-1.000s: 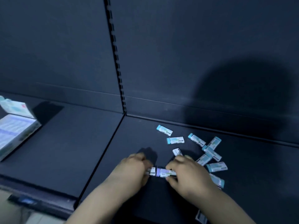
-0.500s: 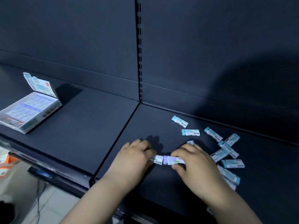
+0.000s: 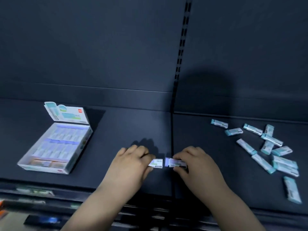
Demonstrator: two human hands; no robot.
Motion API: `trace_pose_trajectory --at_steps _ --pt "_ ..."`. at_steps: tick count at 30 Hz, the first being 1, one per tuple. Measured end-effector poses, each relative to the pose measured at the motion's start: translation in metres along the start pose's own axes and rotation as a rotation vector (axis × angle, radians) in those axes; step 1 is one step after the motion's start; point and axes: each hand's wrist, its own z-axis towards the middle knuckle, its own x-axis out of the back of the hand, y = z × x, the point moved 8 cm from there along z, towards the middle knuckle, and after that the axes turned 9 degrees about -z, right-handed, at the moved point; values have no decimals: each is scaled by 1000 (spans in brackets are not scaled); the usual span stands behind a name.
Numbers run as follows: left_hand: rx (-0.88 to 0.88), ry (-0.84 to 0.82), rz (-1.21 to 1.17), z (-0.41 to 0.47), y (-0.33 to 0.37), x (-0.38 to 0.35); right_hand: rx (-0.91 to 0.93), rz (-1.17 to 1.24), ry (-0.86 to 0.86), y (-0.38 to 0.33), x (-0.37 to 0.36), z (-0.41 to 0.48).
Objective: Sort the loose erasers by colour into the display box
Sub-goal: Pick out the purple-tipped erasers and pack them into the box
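Both grips are pinches, left hand (image 3: 131,165) holding the green-label eraser (image 3: 157,163), right hand (image 3: 196,167) the purple-tipped eraser (image 3: 175,163), display box (image 3: 43,169) well left of them, teal erasers (image 3: 281,150) off right; carrying two colours together risks a wrong-row drop.

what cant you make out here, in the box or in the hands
Head view only.
- display box: motion blur; eraser count and print unreadable.
- green-labelled eraser: the left hand covers its left end, so its tip colour is hidden.
- purple eraser: the right hand covers its right end.
- orange object: cut off by the left edge, blurred.
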Motion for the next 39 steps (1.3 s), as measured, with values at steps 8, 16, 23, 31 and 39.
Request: trace_pose_trajectory --at_steps 8,16,23,31,39 --pt "8 57 -13 -38 -45 32 4 -1 17 -69 -6 3" --pt "76 101 35 -49 -55 48 109 114 -36 -88 -8 16" --pt "141 128 64 -62 -84 72 176 157 -64 -122 -9 36" --pt "117 158 10 -85 -158 92 128 197 5 -190 -22 63" --pt "10 59 -144 -101 -249 108 -9 167 -19 -263 -47 91"
